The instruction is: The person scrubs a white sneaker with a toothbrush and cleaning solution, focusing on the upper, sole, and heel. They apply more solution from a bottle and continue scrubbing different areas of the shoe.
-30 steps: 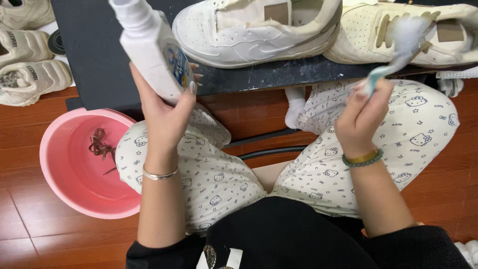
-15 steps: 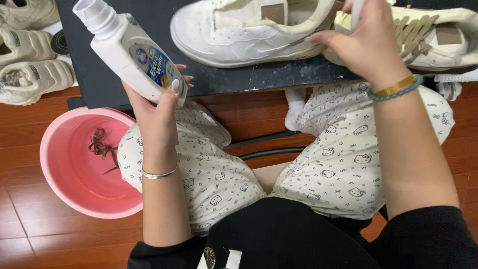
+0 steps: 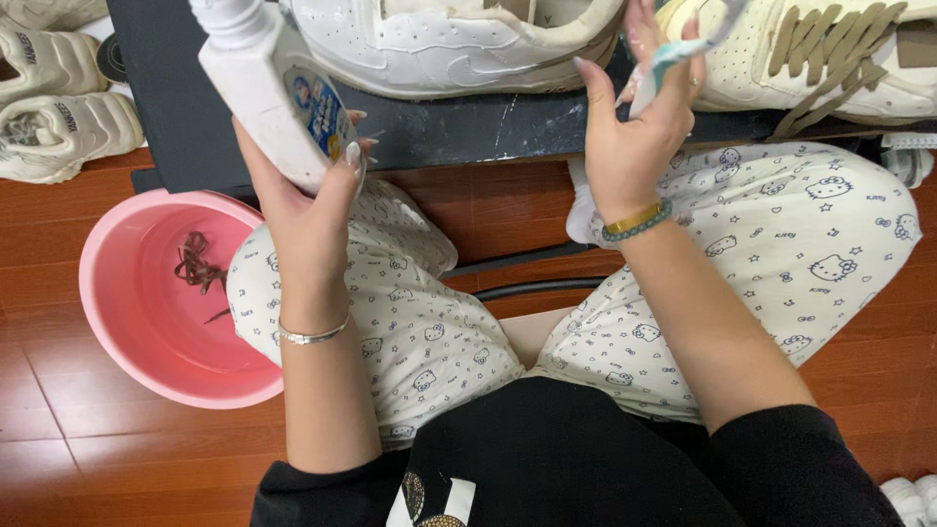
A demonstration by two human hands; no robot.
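My left hand [image 3: 310, 200] grips a white plastic bottle [image 3: 271, 93] with a colourful label, tilted with its neck toward the top left. My right hand [image 3: 636, 125] holds a toothbrush [image 3: 673, 47] with a teal and white handle, raised against the side of a white sneaker [image 3: 459, 44]. That sneaker lies on a low black table [image 3: 459, 127] in front of my knees. A second cream sneaker [image 3: 830, 59] with tan laces rests to its right.
A pink basin [image 3: 146, 312] with brown shoelaces [image 3: 198, 268] in it stands on the wooden floor by my left knee. Several more cream sneakers [image 3: 59, 127] lie at the far left.
My right hand has come back from the right sneaker to the white one, with the toothbrush in it. The bottle has moved right and tilted more upright.
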